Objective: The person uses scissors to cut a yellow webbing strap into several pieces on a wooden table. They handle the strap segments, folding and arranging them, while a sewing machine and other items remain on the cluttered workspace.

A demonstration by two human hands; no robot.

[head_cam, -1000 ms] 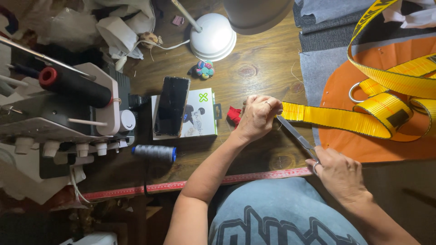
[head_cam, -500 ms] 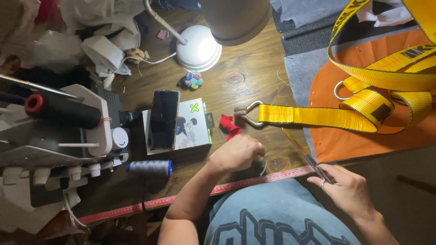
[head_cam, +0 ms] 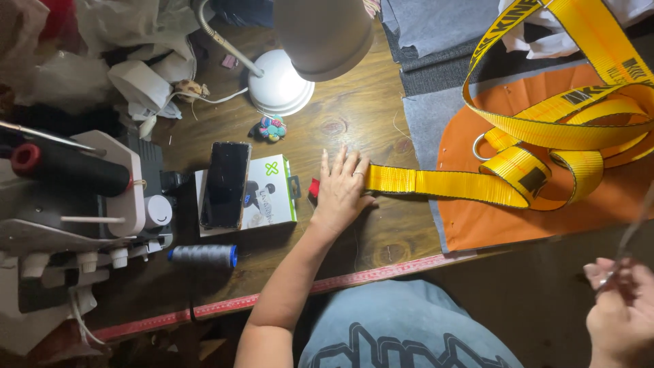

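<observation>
Left hand (head_cam: 343, 187), back from the desk's (head_cam: 381, 102) near edge, lies spread flat on the yellow strap's (head_cam: 436, 182) end; right hand (head_cam: 620, 320) now pinches blurred scissors (head_cam: 630, 235) off-desk.

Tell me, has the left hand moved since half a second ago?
Yes. The left hand went up the table, from near the red tape measure onto the yellow strap end.

Yellow webbing strap (head_cam: 443, 182) flat across wooden table, far end looped on orange fabric.
</observation>
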